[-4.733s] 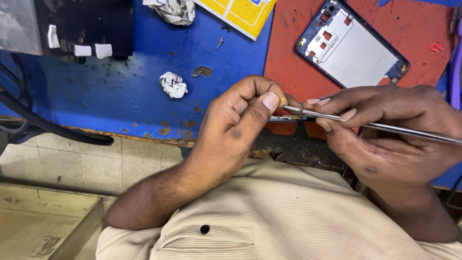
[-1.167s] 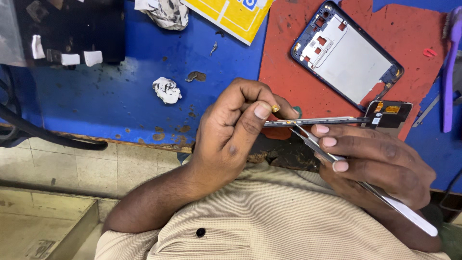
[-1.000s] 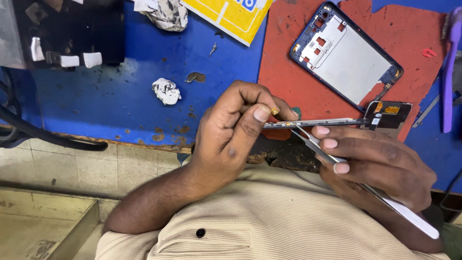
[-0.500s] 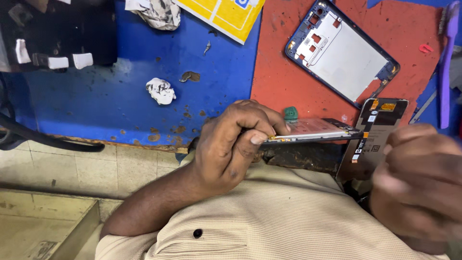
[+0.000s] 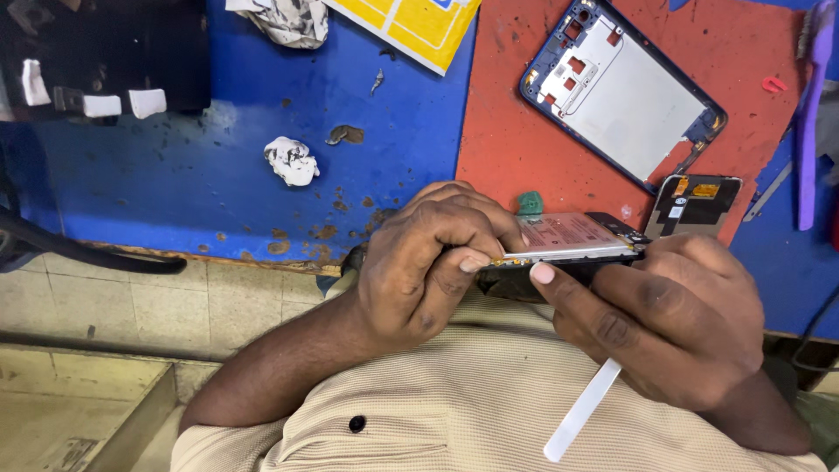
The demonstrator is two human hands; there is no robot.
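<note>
Two hands grip one thin, flat phone display panel (image 5: 572, 243), held edge-on above the workbench's worn front edge. The left hand (image 5: 428, 258) pinches its near end between thumb and curled fingers; the right hand (image 5: 664, 319) closes on the far end, also clasping a slim white plastic pry tool (image 5: 581, 411). A flex tab (image 5: 695, 199) hangs from the panel. Behind it, a hollow blue phone frame (image 5: 625, 92) lies on a red mat (image 5: 498, 131); crumpled paper (image 5: 291, 161) rests on the chipped blue benchtop (image 5: 175, 183).
</note>
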